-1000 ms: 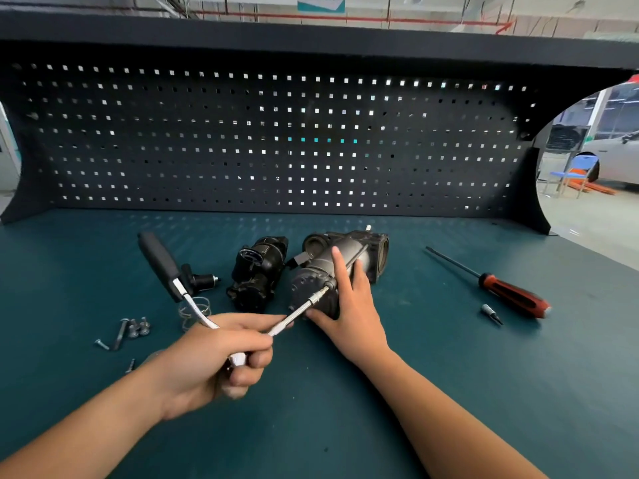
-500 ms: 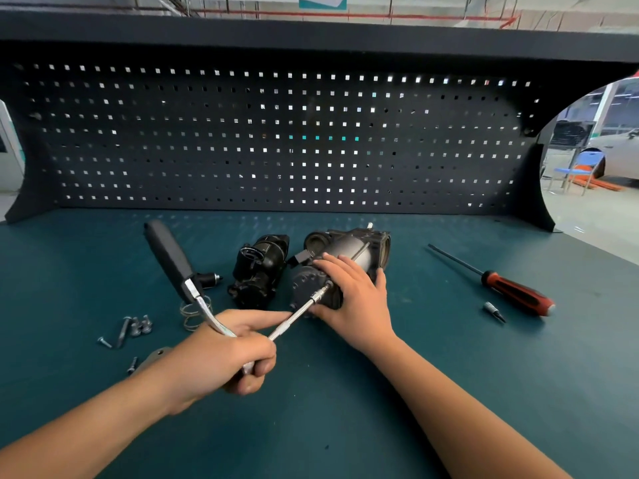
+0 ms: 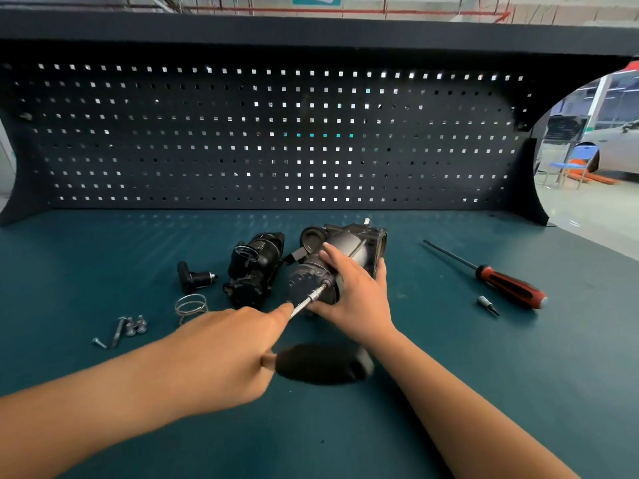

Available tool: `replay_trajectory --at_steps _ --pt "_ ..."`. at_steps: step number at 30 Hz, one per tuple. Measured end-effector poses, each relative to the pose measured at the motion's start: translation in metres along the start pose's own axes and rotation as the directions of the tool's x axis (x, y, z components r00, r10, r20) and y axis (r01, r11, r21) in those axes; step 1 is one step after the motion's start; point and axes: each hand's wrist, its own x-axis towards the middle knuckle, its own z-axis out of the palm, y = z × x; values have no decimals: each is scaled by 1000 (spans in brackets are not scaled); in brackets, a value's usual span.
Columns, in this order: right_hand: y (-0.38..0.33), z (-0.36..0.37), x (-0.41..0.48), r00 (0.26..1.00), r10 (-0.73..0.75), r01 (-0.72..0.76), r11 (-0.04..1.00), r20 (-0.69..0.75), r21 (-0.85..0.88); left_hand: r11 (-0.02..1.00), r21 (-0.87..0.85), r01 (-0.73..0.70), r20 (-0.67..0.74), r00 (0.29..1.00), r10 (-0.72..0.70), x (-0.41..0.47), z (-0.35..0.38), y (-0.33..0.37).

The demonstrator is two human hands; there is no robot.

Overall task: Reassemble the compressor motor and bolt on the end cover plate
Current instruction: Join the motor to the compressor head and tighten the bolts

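Teal worktop [image 3: 484, 392], pegboard behind. Compressor motor [image 3: 349, 252]: centre, on its side, long axis running away from you and rightward, end cover [image 3: 302, 285] facing your left hand [image 3: 221, 354]. Right hand [image 3: 356, 299]: clasped over the housing. Left hand: gripping the ratchet [image 3: 309, 299], its extension in line with that axis and seated at the cover. Loose bolts [image 3: 129, 328]: well left.

Soft, even light falls on the teal table [image 3: 518, 392], leaving only faint shadows. Daylight glints through the pegboard [image 3: 207, 150] holes and washes out the far right opening. The near black ratchet handle [image 3: 321, 364] is motion-blurred, and wide-angle distortion bows the frame edges.
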Motion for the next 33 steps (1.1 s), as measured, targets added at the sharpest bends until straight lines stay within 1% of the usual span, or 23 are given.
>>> replay_trajectory --at_steps 1,2,3,4,5,6,7,8,9,10,11,13,14,15,16,17,18,19,20,22,24,27,33 --pt "0 0 0 1000 -4 4 1000 3 10 997 79 -20 -31 999 22 1 -1 1" --pt "0 -1 1 1000 -3 3 1000 13 25 997 74 -33 -45 998 36 2 -2 -1" --pt "0 -1 2 1000 4 -6 999 27 47 999 7 -46 -51 998 46 3 -5 -5" --pt "-1 0 3 999 10 -13 997 43 71 994 -99 -37 -43 999 33 3 -7 -10" --pt "-1 1 3 999 9 -14 996 52 91 974 -226 -11 -36 999 3 4 -8 -14" --pt "0 3 3 999 -1 -4 995 50 97 925 -380 34 -27 999 -47 3 -5 -18" --pt "1 5 2 999 -9 5 996 42 89 831 -550 82 -10 994 -105 2 1 -20" --pt "2 7 0 999 -4 1 997 32 82 693 -709 127 28 988 -153 0 7 -20" --pt "3 9 -1 1000 24 -25 995 19 93 527 -835 157 73 981 -177 -2 14 -19" --pt "5 10 -2 997 76 -76 988 7 133 356 -917 179 121 976 -180 -3 21 -17" --pt "7 11 -3 990 144 -143 970 7 196 188 -962 198 167 972 -167 -3 26 -16" --pt "9 11 -4 964 257 -263 917 60 299 -156 -956 247 265 958 -109 -3 34 -17" --pt "10 12 -4 951 291 -308 897 102 317 -321 -906 275 307 950 -53 -2 35 -17" --pt "11 12 -4 938 315 -345 883 145 318 -451 -840 303 335 942 8 -2 34 -18" --pt "12 13 -4 926 332 -374 876 182 304 -537 -780 322 349 935 53 -1 34 -18" --pt "13 14 -3 917 339 -389 878 213 278 -580 -746 328 354 932 72 -1 33 -19" --pt "13 15 -2 912 335 -389 889 236 240 -586 -741 329 356 932 73 0 33 -19" --pt "14 17 -2 911 327 -380 903 251 202 -561 -762 324 355 933 57 0 33 -19" --pt "14 18 -2 910 323 -373 912 260 171 -508 -801 318 352 936 31 0 33 -18" --pt "14 20 -1 905 331 -377 915 267 143 -362 -884 295 324 946 -22 -1 33 -16" --pt "15 20 -1 905 333 -379 913 265 148 -269 -925 267 291 955 -55 -3 33 -13" --pt "16 20 0 907 332 -379 911 258 162 -214 -948 236 260 962 -90 -3 31 -12" --pt "18 19 -1 915 319 -370 906 246 204 -108 -976 191 201 976 -89 -4 28 -6"
